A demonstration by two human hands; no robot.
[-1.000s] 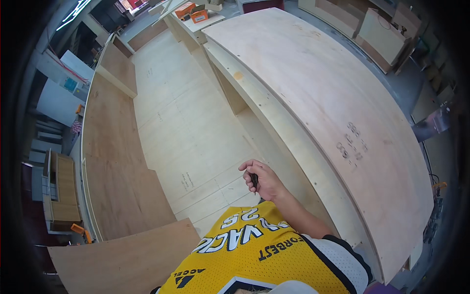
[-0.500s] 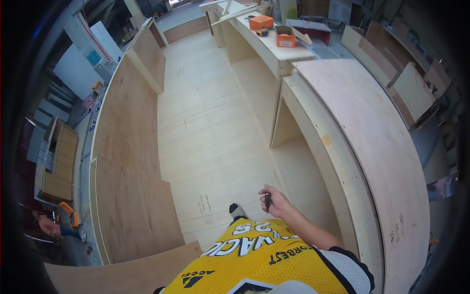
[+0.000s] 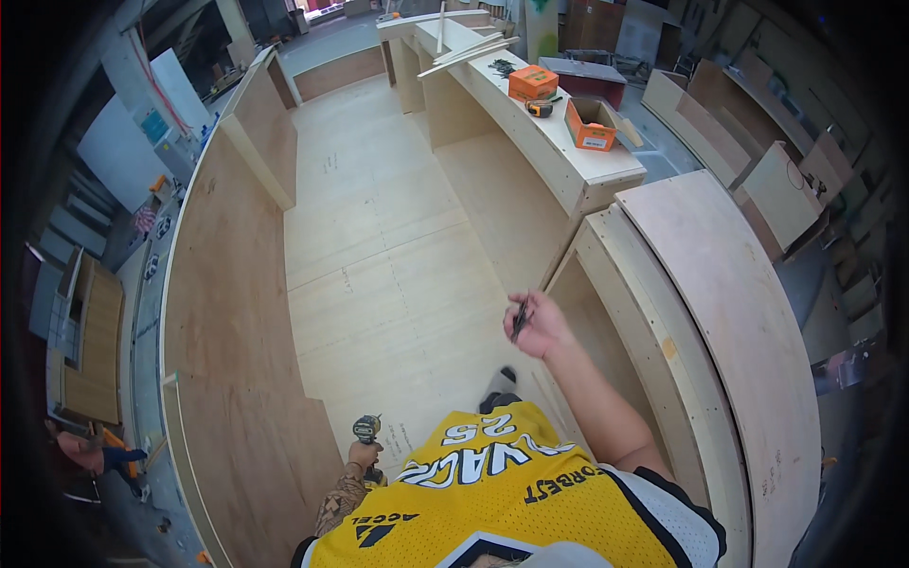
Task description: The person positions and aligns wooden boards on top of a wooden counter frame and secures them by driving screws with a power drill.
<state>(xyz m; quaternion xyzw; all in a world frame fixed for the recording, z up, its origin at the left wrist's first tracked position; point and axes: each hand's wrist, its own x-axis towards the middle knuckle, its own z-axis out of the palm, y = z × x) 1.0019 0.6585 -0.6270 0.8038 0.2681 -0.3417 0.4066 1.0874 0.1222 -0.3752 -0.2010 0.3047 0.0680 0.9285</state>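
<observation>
My left hand [image 3: 363,456], low beside the plywood panel on the left, is wrapped round the grip of a cordless drill [image 3: 366,428]. The drill is dark with yellow parts, and its nose tilts to the right. My right hand [image 3: 540,327] is raised ahead of me, near the open compartment on the right. Its fingers close on a small bunch of dark screws [image 3: 519,320]. Pale plywood flooring [image 3: 379,265] lies under both hands, and my foot [image 3: 504,381] rests on it.
A curved plywood counter [image 3: 729,312] runs along my right. On the farther counter are an orange box [image 3: 533,83], an open orange box [image 3: 592,123], a tape measure [image 3: 540,109], loose screws [image 3: 502,67] and wood strips [image 3: 469,54]. A tall panel [image 3: 232,312] borders the left; another person [image 3: 80,452] is beyond it.
My right hand has risen and moved forward with the screws. My left hand has come into view holding the drill. The view has shifted, and my foot shows farther forward.
</observation>
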